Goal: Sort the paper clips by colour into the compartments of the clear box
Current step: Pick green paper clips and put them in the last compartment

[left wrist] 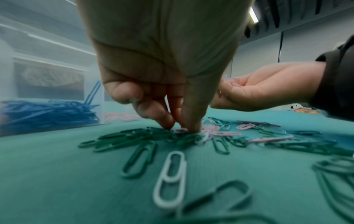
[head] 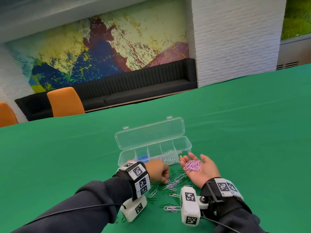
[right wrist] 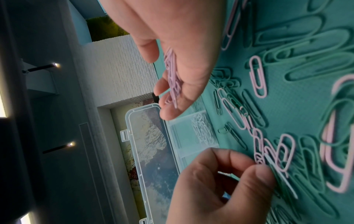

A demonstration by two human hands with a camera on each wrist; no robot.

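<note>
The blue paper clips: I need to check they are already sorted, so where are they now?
In the head view the blue paper clips lie in the clear plastic box, second compartment from its left end, just beyond the left hand and left of the white paper clips.

No words, brands or numbers could be read anywhere; the white wrist bands (head: 141,179) carried only black-and-white square code markers.
</note>
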